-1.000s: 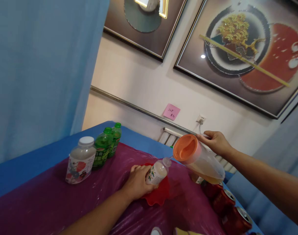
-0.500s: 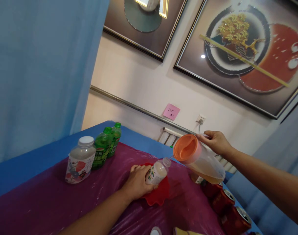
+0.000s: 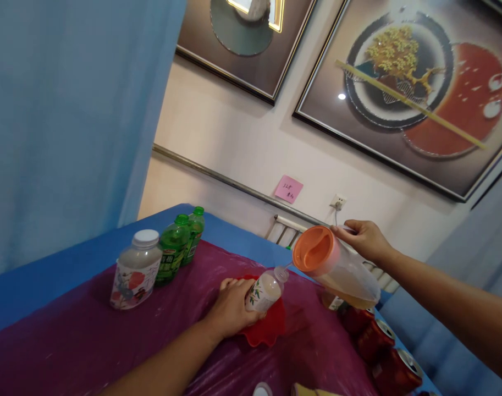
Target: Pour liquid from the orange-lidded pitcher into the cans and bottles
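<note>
My left hand (image 3: pixel 232 308) is wrapped round a small clear bottle (image 3: pixel 264 292) with a leaf-patterned label, tilted with its open mouth up to the right. Pale liquid shows inside it. My right hand (image 3: pixel 368 240) grips the handle of a translucent pitcher (image 3: pixel 349 278), tipped to the left, holding yellowish liquid. Its orange lid (image 3: pixel 314 249) faces the bottle's mouth, and a thin stream runs between spout and mouth. Beneath the bottle lies a red scalloped dish (image 3: pixel 267 327), partly hidden by my left hand.
A white-capped bottle (image 3: pixel 135 269) and two green bottles (image 3: pixel 174 247) stand at the left. Several red cans (image 3: pixel 397 371) line the right edge. A white cap (image 3: pixel 262 390) and yellow cloth (image 3: pixel 310 391) lie at the near edge of the purple sheet (image 3: pixel 160 341).
Almost nothing differs. Both hands keep their places, and the stream from the pitcher to the bottle continues.
</note>
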The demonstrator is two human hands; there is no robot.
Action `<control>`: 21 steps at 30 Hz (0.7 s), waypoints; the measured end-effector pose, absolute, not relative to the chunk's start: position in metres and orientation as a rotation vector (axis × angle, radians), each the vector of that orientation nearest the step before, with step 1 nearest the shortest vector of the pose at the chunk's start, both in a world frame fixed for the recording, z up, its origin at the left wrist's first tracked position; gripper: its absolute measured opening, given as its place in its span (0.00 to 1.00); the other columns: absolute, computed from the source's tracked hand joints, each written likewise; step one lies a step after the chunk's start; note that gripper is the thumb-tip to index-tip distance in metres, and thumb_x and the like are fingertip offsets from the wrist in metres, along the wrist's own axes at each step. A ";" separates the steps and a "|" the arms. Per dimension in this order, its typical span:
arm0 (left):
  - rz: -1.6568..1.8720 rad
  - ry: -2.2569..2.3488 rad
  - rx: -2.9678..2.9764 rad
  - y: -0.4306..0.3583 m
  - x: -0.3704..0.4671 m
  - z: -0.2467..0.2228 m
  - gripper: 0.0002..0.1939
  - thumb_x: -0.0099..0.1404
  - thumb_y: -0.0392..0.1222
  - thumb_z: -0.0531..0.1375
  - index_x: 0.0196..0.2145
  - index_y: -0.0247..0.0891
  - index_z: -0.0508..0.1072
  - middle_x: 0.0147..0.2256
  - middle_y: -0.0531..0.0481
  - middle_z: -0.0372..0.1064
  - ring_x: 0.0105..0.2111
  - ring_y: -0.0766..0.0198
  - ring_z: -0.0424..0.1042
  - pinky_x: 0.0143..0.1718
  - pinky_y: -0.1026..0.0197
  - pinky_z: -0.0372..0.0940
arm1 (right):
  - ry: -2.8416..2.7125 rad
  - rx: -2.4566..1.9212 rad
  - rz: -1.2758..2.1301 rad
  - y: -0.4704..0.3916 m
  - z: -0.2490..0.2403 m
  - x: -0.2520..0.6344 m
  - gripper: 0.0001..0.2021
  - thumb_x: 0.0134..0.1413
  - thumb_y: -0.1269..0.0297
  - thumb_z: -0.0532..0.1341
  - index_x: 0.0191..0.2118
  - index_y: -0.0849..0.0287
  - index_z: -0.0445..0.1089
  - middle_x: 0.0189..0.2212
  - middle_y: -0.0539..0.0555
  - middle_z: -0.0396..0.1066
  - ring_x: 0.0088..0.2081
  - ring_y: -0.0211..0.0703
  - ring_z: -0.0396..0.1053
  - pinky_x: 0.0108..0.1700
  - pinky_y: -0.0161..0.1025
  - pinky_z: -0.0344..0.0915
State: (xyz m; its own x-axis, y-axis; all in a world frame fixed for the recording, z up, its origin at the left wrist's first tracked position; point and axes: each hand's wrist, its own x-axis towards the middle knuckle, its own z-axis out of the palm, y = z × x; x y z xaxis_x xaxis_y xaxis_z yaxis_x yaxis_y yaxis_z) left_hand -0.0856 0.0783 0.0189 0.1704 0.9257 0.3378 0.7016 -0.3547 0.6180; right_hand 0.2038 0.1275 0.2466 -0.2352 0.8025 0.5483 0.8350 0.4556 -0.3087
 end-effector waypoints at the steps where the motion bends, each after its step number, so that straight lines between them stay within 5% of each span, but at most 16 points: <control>1: 0.983 1.548 2.134 0.078 -0.086 0.019 0.31 0.48 0.55 0.70 0.49 0.46 0.73 0.48 0.46 0.77 0.49 0.47 0.72 0.59 0.46 0.54 | -2.052 -1.359 -0.061 0.127 0.247 0.204 0.31 0.48 0.35 0.61 0.18 0.52 0.45 0.16 0.43 0.42 0.20 0.33 0.43 0.21 0.35 0.41; 21: 1.009 1.548 2.135 0.078 -0.086 0.018 0.31 0.48 0.55 0.71 0.49 0.43 0.73 0.46 0.48 0.77 0.49 0.47 0.72 0.57 0.46 0.54 | -2.047 -1.382 -0.040 0.126 0.248 0.205 0.31 0.49 0.33 0.60 0.19 0.52 0.45 0.17 0.43 0.41 0.20 0.33 0.43 0.21 0.36 0.41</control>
State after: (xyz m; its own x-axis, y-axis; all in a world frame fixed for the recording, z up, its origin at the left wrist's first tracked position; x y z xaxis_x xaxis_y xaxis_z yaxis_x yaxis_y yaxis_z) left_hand -0.0861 0.0779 0.0180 0.1653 0.9199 0.3555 0.6965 -0.3641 0.6183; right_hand 0.2047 0.1257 0.2476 -0.2248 0.8167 0.5315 0.8367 0.4413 -0.3242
